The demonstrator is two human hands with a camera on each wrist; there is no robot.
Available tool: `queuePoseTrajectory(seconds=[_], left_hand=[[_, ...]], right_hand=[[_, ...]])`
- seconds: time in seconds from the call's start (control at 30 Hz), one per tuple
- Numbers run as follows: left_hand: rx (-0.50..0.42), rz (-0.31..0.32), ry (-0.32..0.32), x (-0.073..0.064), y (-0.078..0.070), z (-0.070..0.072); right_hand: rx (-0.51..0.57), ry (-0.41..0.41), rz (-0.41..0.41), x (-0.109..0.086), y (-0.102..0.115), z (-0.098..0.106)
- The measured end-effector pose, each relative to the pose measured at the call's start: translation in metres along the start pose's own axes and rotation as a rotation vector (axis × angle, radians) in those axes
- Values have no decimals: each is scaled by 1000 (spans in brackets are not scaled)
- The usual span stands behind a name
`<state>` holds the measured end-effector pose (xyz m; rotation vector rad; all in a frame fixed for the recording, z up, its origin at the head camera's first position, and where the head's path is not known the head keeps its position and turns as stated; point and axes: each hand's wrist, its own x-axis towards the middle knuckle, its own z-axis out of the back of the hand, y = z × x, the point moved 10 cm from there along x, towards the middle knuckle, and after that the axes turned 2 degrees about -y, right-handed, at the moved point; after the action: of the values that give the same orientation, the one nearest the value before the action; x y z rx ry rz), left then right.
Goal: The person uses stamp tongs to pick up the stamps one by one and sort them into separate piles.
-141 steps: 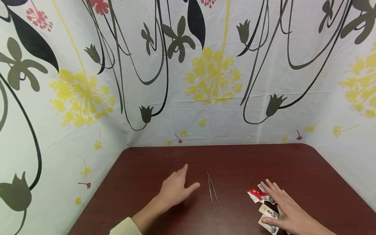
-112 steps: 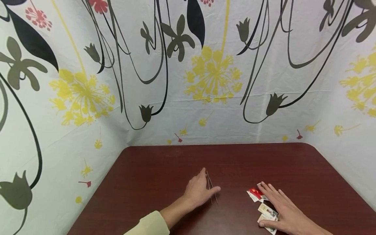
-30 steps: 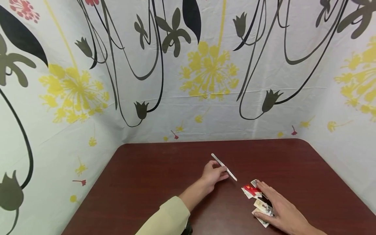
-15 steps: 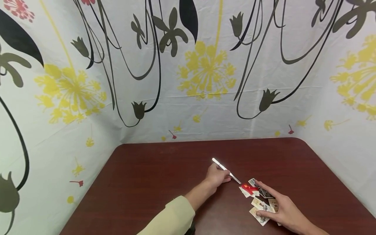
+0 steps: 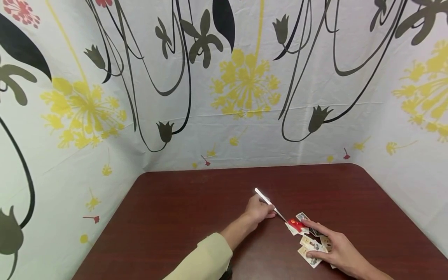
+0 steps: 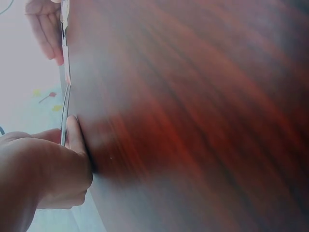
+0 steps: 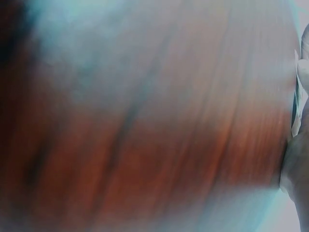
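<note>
My left hand (image 5: 259, 210) pinches a pair of silver tweezers (image 5: 265, 199) slantwise just above the table. The tweezers' tips meet the edge of a small red stamp (image 5: 295, 224), which lies over white ones. In the left wrist view the tweezers (image 6: 65, 108) point at the thin edge of the stamps (image 6: 66, 63). My right hand (image 5: 341, 247) rests over the loose group, its index finger at the upper stamps and its thumb on the pale stamps (image 5: 309, 244). Its palm and fingers hide part of the pile. The right wrist view shows only that hand's edge (image 7: 297, 164).
The dark red-brown table (image 5: 182, 210) has rounded far corners. A white curtain (image 5: 210, 93) printed with flowers stands behind it and on both sides. A pale yellow sleeve (image 5: 206, 256) covers my left forearm.
My left hand reached the tweezers lying on the table, picked them up and brought them right to the red stamp. My right thumb and index finger have spread apart slightly over the stamps.
</note>
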<state>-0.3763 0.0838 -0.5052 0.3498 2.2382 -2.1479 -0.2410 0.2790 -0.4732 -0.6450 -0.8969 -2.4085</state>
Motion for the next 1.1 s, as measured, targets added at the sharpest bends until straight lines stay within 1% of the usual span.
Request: queuePoseTrajectory(seconds=[0.3,0.6,0.73,0.87,1.0,1.03,1.1], left_hand=[[36,0,-9,1,1,0],[51,-5,3,0,0,1],[34,-3,3,0,0,1],[-6,-9,-7,0,1,1],[-48,-13,-18,0,2,2],[-46,-21,-18,-1,2,1],[-53,-16,-21,-1,2,1]], right_hand=[[-37,14,-57,-1,-4,-2],[-40,30,-48,-2,-6,-5],[-38,32,-33,-3,-6,-5],[-32,29,-20,-3,-4,-5],[-18,43,-14,-2,-3,-6],[-14,44,-10,-2,-3,-7],[-18,46,-3,-1,-2,-7]])
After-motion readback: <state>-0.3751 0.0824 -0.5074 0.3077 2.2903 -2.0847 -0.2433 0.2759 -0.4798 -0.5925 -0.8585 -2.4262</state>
